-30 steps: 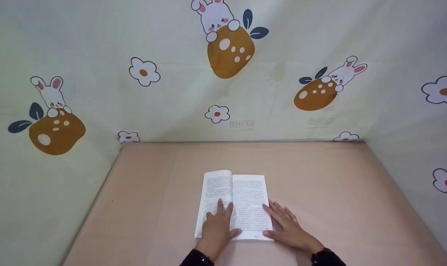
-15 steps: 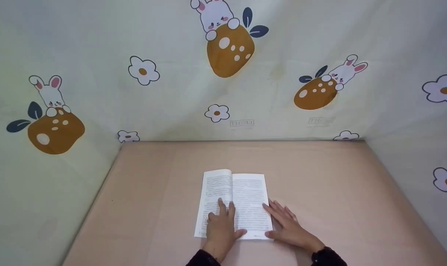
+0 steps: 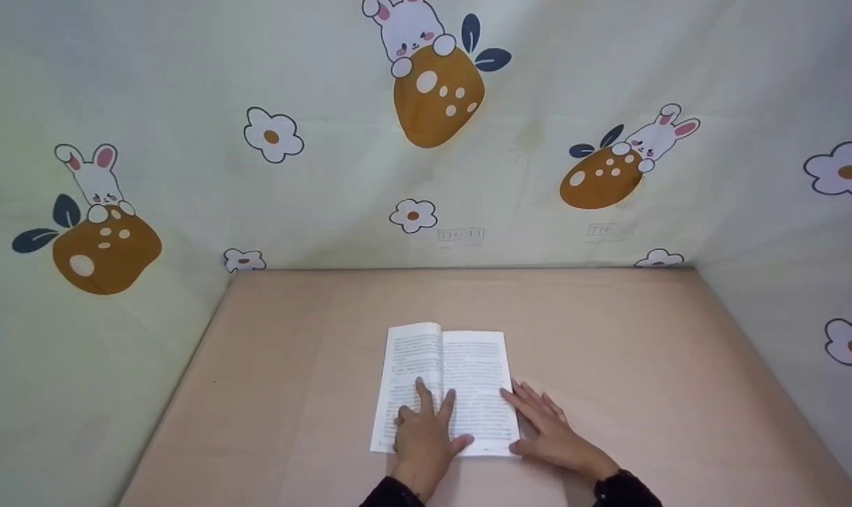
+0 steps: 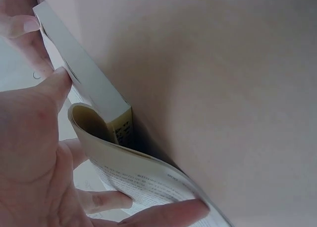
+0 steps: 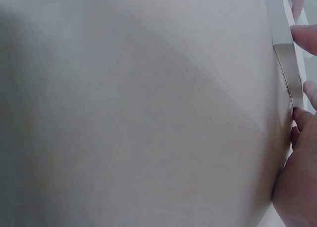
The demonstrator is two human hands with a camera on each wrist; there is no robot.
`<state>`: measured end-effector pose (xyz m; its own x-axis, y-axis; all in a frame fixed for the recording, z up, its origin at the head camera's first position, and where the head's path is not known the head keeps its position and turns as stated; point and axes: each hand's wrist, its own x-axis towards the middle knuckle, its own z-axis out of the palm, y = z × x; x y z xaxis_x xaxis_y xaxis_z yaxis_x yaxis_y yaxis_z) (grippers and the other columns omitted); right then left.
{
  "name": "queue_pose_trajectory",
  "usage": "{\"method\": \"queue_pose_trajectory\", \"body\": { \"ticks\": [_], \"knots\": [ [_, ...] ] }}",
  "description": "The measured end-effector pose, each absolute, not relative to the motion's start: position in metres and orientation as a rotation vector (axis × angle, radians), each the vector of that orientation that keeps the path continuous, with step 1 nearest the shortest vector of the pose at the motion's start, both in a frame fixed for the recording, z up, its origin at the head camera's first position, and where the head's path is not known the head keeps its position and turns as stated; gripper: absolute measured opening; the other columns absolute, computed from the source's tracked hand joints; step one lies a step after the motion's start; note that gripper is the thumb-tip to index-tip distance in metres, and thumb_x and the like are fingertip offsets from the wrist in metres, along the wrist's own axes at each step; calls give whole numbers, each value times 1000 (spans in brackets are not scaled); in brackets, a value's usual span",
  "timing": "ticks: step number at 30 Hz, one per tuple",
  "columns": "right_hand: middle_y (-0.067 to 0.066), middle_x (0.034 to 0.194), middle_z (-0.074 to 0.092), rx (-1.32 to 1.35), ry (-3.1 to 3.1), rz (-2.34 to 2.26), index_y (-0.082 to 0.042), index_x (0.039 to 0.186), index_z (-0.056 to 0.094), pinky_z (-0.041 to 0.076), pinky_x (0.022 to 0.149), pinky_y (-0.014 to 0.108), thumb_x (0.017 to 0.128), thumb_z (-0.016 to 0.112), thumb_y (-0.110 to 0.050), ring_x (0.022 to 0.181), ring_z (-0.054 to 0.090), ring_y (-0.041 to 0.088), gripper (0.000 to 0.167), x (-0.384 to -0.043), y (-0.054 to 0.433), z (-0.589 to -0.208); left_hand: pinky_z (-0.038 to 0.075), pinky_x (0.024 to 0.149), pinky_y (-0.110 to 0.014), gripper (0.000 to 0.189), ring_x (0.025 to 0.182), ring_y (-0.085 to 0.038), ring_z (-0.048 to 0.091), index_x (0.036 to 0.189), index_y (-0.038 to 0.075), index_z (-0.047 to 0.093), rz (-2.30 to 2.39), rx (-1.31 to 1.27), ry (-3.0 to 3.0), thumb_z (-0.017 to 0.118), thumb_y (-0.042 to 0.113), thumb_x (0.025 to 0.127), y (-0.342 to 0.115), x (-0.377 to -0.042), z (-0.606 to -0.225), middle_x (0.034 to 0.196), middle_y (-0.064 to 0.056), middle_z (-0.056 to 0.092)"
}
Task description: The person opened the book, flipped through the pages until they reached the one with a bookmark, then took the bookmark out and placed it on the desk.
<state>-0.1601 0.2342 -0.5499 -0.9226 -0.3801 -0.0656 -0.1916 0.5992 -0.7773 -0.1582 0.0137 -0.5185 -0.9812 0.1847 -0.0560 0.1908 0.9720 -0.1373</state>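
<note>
An open paperback book point(image 3: 477, 362) with printed pages lies on the table, its left-hand pages curving up near the spine. My left hand point(image 3: 424, 433) spreads across the spine, fingertips pressing on both pages and thumb on the lower part of the right page. In the left wrist view, the thick block of the book point(image 4: 89, 63) stands beside the curled left pages point(image 4: 143, 175), with the fingers spread over them. My right hand point(image 3: 556, 440) rests along the book's right edge, thumb and index fingertip on the page margin, the other fingers beside it on the table.
A pinkish-beige cloth covers the table point(image 3: 292, 338). Pale fabric walls point(image 3: 327, 204) printed with rabbits, orange fruit shapes and flowers stand at the back and on both sides.
My left hand has slid slightly right across the spine, its index finger now reaching the right page. My right thumb has shifted slightly outward toward the page edge. The book stays in place.
</note>
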Motion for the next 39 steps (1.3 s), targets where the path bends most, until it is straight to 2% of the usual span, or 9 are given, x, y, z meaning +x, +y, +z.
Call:
{"method": "queue_pose_trajectory", "body": {
  "ticks": [10,27,31,39],
  "knots": [
    [21,154,11,-411,2532,-1235,-13,147,28,-13,108,57,72,67,-26,141,-3,43,85,-162,233,-548,45,42,-24,79,72,-28,54,138,33,44,-213,330,3116,42,76,72,12,-157,-518,141,-21,40],
    [22,154,14,-426,2580,-1218,-12,145,32,-8,109,57,73,68,-27,140,2,45,82,-162,234,-551,44,43,-24,77,74,-30,55,138,33,45,-229,328,3114,43,76,74,14,-156,-517,141,-19,41],
    [23,153,14,-457,2579,-1234,-13,144,33,-8,108,57,77,68,-32,140,2,45,78,-161,236,-552,44,42,-24,77,73,-30,54,137,33,45,-217,323,3118,44,76,73,14,-157,-518,141,-20,41],
    [20,154,15,-477,2592,-1256,-15,146,31,-8,108,57,85,64,-37,141,3,42,72,-162,237,-556,45,45,-26,76,73,-30,56,139,36,41,-392,357,3096,35,78,76,14,-157,-518,140,-18,43]
  ]
}}
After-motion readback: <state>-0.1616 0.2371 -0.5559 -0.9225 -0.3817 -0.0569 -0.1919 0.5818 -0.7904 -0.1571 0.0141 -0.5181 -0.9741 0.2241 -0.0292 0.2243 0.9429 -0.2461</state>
